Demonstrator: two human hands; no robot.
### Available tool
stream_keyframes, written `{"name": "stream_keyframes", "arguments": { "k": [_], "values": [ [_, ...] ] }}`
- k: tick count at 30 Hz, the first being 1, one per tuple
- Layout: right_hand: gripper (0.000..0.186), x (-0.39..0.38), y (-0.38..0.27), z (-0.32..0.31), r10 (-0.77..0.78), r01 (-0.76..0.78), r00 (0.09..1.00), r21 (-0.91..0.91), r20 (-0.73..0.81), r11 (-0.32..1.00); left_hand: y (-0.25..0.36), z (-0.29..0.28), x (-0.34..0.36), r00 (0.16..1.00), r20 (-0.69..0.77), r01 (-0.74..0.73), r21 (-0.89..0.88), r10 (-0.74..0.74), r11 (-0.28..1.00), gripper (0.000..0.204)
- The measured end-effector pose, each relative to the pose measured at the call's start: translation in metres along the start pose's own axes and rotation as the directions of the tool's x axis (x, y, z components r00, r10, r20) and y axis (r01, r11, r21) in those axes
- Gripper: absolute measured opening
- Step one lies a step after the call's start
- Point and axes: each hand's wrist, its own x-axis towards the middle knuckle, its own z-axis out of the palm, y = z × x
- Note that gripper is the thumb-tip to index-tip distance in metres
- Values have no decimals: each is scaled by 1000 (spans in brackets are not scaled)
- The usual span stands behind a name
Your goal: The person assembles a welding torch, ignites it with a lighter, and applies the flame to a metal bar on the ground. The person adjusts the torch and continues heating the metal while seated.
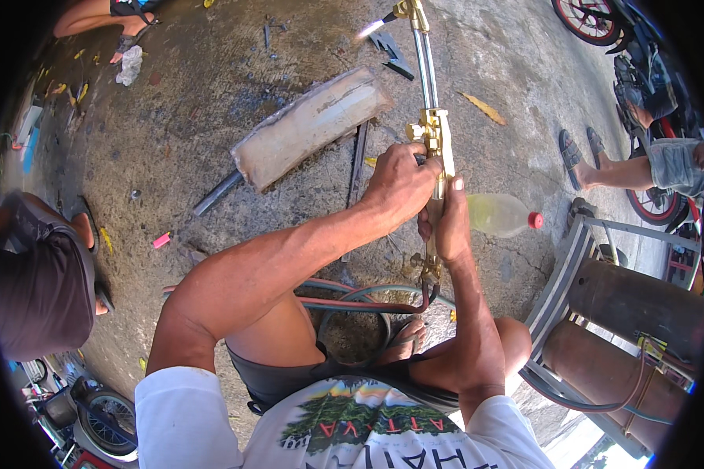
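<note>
A brass cutting torch [426,74] points away from me, a bright flame [370,29] burning at its bent tip. My right hand [450,223] wraps round the torch's handle, thumb along the side. Against the torch just ahead of it, my left hand [399,181] is closed with curled fingers by the valves. Something small and dark shows at those fingers, too hidden to name. Left of the torch lies a rusty box-shaped muffler [313,129] with a dark pipe stub. Right of my hands, a clear plastic bottle [497,215] with a red cap and yellowish liquid lies on its side.
Red and grey hoses [352,305] run from the torch past my feet. Gas cylinders [633,301] lie in a metal frame at right. Bystanders' legs [626,170] and motorcycles [653,78] stand around. Cut metal scraps [391,53] lie below the flame; a flat bar [357,162] lies beside the muffler.
</note>
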Motion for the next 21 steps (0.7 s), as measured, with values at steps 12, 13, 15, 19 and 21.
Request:
{"name": "stream_keyframes", "arguments": {
  "k": [12,13,15,19,21],
  "values": [
    [72,0,6,1,30,-31,999,-62,-22,998,-7,1,4,998,-35,46,82,-43,996,27],
    [71,0,6,2,29,-30,999,-58,-15,998,-9,0,4,998,-53,45,106,-40,993,27],
    [71,1,6,4,41,-41,999,-77,-6,996,-11,0,5,997,-67,54,94,-48,994,27],
    [73,6,11,2,74,-71,997,-138,19,988,-14,-3,8,991,-76,116,124,-108,985,26],
    [73,8,14,2,93,-89,995,-159,22,983,-16,-5,10,989,-68,141,144,-133,979,26]
  ]
}}
